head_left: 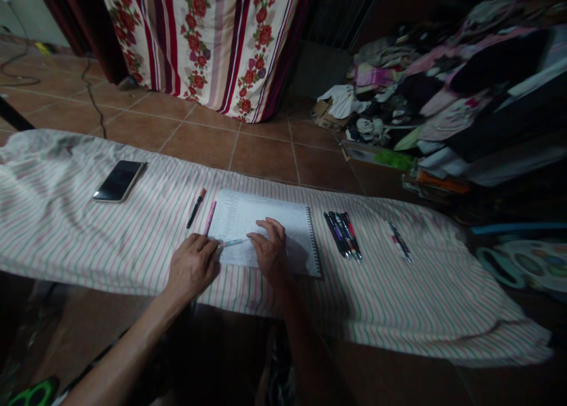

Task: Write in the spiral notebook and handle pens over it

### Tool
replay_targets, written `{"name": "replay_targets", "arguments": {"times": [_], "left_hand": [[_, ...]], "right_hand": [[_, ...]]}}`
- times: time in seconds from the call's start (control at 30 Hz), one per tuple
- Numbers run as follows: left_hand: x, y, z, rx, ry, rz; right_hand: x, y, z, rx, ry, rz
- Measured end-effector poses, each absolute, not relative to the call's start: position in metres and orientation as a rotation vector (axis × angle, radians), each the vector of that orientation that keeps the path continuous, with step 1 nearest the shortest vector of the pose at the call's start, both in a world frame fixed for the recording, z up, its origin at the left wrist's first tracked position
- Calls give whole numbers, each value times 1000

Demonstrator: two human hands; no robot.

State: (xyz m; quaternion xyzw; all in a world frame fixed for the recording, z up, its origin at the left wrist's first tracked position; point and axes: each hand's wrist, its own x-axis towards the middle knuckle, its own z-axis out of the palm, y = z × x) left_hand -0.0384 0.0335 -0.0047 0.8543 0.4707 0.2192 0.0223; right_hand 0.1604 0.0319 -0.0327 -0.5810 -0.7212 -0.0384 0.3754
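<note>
A spiral notebook (283, 220) lies open on a striped cloth (88, 235) that covers a low surface. My left hand (192, 267) is closed around one end of a light blue pen (234, 242) at the notebook's left edge. My right hand (270, 249) rests on the page, and its fingertips pinch the pen's other end. A black pen (195, 208) and a pink pen (209, 216) lie just left of the notebook.
A dark phone (119, 180) lies on the cloth at left. A bunch of several pens (343, 234) sits right of the notebook, with another pen (400, 241) farther right. A pile of clothes (443, 87) fills the right background. A floral curtain (208, 40) hangs behind the tiled floor (266, 152).
</note>
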Motion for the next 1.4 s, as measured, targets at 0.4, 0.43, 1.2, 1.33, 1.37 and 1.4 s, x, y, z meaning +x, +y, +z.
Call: {"name": "replay_targets", "arguments": {"times": [0.4,0.43,1.2,1.33,1.37,1.4], "left_hand": [[-30,29,-11,2668,1409,523],[-29,29,-11,2651,1406,530],[-12,26,-11,2529,1494,423],[-11,25,-9,2549,1489,395],[-11,26,-9,2548,1492,400],[-11,26,-9,2546,1494,406]], "right_hand": [[156,33,-33,-1466,-1840,-166],[155,33,-33,-1467,-1841,-165],[147,30,-32,-1416,-1968,12],[148,29,-33,-1405,-1972,22],[149,29,-33,-1400,-1977,26],[149,29,-32,-1397,-1981,28]]}}
